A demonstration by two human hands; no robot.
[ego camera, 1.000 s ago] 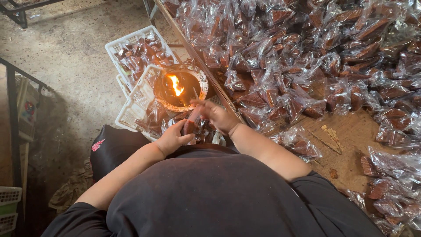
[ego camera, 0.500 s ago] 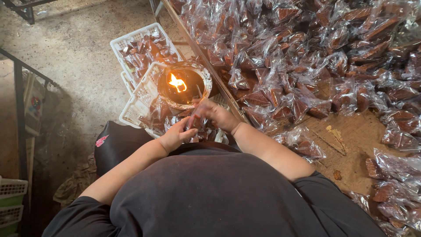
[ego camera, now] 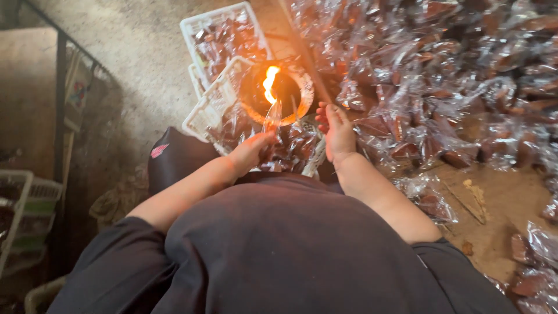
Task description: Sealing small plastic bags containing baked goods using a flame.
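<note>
The left hand [ego camera: 251,152] pinches a clear plastic packet [ego camera: 272,119], light, limp and heat-sensitive, by its lower end, its top apparently at the flame [ego camera: 269,83]; the right hand [ego camera: 337,131] hovers open, holding nothing.

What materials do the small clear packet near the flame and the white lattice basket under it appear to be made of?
The small clear packet, pinched by the left hand, looks like thin glossy plastic film: it is see-through, crinkled and catches glints. The white lattice basket seems to be moulded rigid plastic with a dull finish, judging by its even open grid, though coated wire cannot be excluded.
</note>
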